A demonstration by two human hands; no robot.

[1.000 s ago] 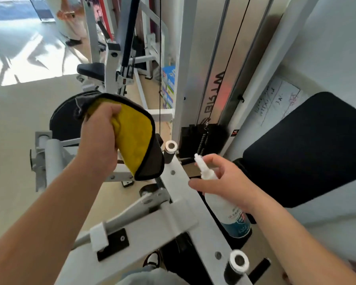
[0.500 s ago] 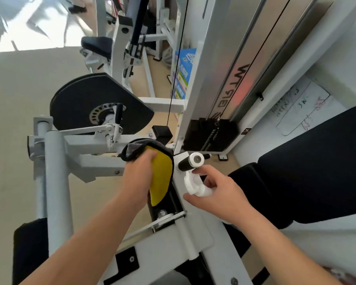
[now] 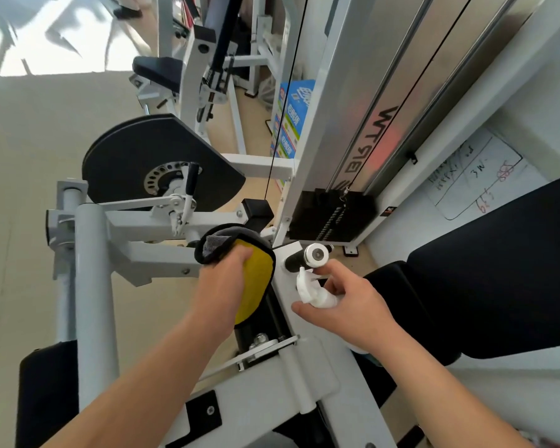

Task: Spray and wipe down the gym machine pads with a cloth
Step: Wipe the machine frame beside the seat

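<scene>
My left hand (image 3: 222,287) grips a yellow cloth with a dark grey edge (image 3: 256,279), held low against the white machine frame (image 3: 162,260) near the centre. My right hand (image 3: 346,305) holds a white spray bottle (image 3: 314,294); its nozzle points up-left, just below a black handle with a silver end cap (image 3: 316,253). The bottle's body is hidden under my hand. A large black back pad (image 3: 498,263) fills the right side, right of my right hand. Another black pad (image 3: 46,392) shows at the lower left.
A black cam disc (image 3: 133,160) with an adjustment lever sits behind the frame. The weight stack (image 3: 333,215) and its steel guide tower rise at centre right. A blue box (image 3: 291,118) and another machine with a black seat (image 3: 157,71) stand further back.
My left hand has dropped with the cloth from up by the cam disc down to the frame. My right hand has tipped the bottle and moved up near the handle. The view has shifted closer.
</scene>
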